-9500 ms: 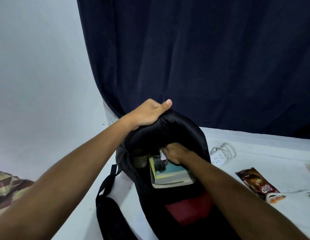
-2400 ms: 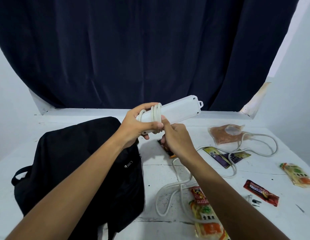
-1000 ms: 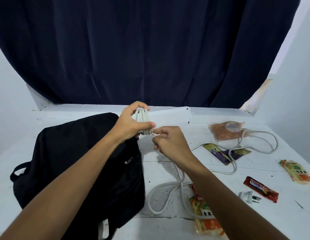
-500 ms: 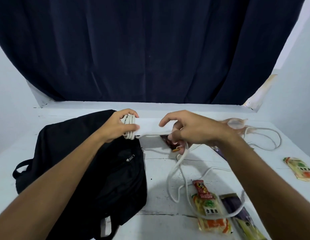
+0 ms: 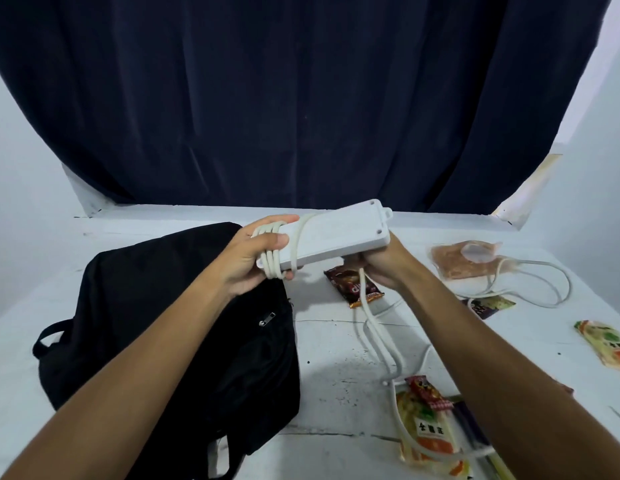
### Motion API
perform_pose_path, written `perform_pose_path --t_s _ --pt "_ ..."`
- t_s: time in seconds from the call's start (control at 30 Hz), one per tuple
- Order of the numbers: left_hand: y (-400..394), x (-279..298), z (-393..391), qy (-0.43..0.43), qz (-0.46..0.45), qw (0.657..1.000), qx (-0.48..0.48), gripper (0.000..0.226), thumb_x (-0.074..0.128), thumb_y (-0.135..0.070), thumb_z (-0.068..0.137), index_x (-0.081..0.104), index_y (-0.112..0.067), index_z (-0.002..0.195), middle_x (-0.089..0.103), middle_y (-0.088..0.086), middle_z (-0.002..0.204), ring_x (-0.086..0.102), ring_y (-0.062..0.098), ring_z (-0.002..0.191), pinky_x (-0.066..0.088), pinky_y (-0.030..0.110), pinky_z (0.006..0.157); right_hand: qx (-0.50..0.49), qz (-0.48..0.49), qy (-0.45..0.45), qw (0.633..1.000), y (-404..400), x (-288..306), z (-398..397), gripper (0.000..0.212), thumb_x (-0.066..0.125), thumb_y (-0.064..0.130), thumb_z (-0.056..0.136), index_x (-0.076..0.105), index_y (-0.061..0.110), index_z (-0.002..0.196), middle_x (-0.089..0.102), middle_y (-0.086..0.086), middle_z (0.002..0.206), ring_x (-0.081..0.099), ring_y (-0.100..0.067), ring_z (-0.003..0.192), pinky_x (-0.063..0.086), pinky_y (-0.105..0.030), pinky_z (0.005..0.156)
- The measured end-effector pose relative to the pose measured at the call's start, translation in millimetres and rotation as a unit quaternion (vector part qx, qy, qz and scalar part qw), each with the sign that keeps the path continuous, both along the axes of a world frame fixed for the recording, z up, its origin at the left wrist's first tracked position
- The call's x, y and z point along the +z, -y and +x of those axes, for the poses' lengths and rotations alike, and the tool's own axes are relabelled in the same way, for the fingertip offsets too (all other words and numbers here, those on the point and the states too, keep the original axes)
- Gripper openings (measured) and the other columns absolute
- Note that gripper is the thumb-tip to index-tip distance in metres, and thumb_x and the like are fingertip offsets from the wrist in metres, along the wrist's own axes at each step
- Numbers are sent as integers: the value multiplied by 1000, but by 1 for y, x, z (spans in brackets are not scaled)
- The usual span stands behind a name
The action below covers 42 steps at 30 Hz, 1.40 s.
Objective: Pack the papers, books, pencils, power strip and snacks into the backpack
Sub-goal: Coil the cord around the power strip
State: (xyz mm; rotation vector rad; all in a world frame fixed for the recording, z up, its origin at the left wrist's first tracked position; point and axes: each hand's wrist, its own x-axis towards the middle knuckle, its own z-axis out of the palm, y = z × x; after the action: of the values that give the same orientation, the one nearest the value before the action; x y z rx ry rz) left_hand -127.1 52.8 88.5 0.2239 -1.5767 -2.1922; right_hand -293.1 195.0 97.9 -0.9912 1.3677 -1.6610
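Note:
A white power strip [image 5: 336,233] is held above the table, its back side up, with several turns of its white cord [image 5: 377,337] wound round its left end. My left hand [image 5: 253,261] grips that wound end, thumb on top. My right hand [image 5: 381,268] is under the strip's right end and holds the cord, which hangs from it to the table. The black backpack [image 5: 156,334] lies flat at the left. Snack packets lie around: a brown one [image 5: 350,289], an orange-yellow one [image 5: 426,431], a pinkish bag [image 5: 460,261].
The white table [image 5: 329,341] carries more cord looping to the right [image 5: 543,285], a dark packet [image 5: 488,304] and a packet near the right edge [image 5: 606,344]. A dark curtain [image 5: 301,98] hangs behind the table.
My right hand has gone from above the strip to under its right end, laying one more turn of cord over it. The strip is now tilted with its back side up.

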Motion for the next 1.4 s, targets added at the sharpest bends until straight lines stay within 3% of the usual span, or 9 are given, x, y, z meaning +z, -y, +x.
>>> perform_pose_path --t_s 0.2,0.4,0.53,0.7,0.83,0.97,1.07,1.2,1.4 --pt "3 -6 1 27 9 996 85 55 80 -20 56 57 -1 102 59 17 80 59 28 60 51 34 47 129 -26 15 991 -5 -20 12 45 71 4 72 61 19 113 63 6 82 49 -6 70 35 -19 54" --pt "-19 10 -6 71 14 985 157 52 79 -34 71 65 -2 109 59 14 91 61 23 65 54 33 54 -31 -86 40 995 5 -29 30 8 76 27 72 70 24 77 49 8 67 38 -7 55 25 -16 43" --pt "-35 17 -10 34 -69 979 189 53 73 -36 79 60 -16 126 63 8 101 68 22 77 60 41 62 -62 -121 173 976 7 -31 34 34 75 36 69 64 14 92 50 4 72 39 -7 51 21 -14 38" --pt "-25 8 -4 -32 -272 955 111 72 84 -21 67 57 -20 133 65 2 121 63 19 112 51 40 98 -71 -131 234 961 0 -22 35 44 64 42 82 59 12 114 52 5 73 36 -5 48 20 -14 37" --pt "-29 8 -6 -58 -254 953 155 73 87 -14 64 58 -15 131 65 3 115 65 20 108 52 48 97 -72 -120 232 963 -4 -16 41 56 66 47 80 58 10 121 53 1 80 37 -6 49 24 -14 35" --pt "-28 14 -8 -26 -290 943 158 75 93 -19 56 63 -16 125 68 0 110 66 13 100 53 35 93 -91 -91 233 964 -6 -14 43 77 74 48 75 52 0 130 52 -8 90 40 -7 49 26 -15 34" --pt "-25 21 -7 7 -368 915 164 76 94 -36 53 65 -24 123 66 -7 119 62 6 112 48 27 98 -92 -93 242 961 -9 -14 43 66 75 48 75 57 3 120 53 -9 89 39 -7 48 26 -15 34" --pt "-27 25 -7 38 -541 821 180 86 86 -56 57 58 -26 133 53 -10 134 48 -1 125 38 14 102 -90 -100 254 958 -12 -14 48 53 71 49 70 61 11 105 51 -1 73 38 -6 47 26 -15 33" --pt "-33 27 -8 7 -527 834 161 92 90 -38 56 52 -24 139 56 -15 131 50 -6 123 38 9 100 -116 -49 201 971 -13 -13 50 45 69 56 78 64 13 93 48 -3 70 35 -10 48 23 -20 38"
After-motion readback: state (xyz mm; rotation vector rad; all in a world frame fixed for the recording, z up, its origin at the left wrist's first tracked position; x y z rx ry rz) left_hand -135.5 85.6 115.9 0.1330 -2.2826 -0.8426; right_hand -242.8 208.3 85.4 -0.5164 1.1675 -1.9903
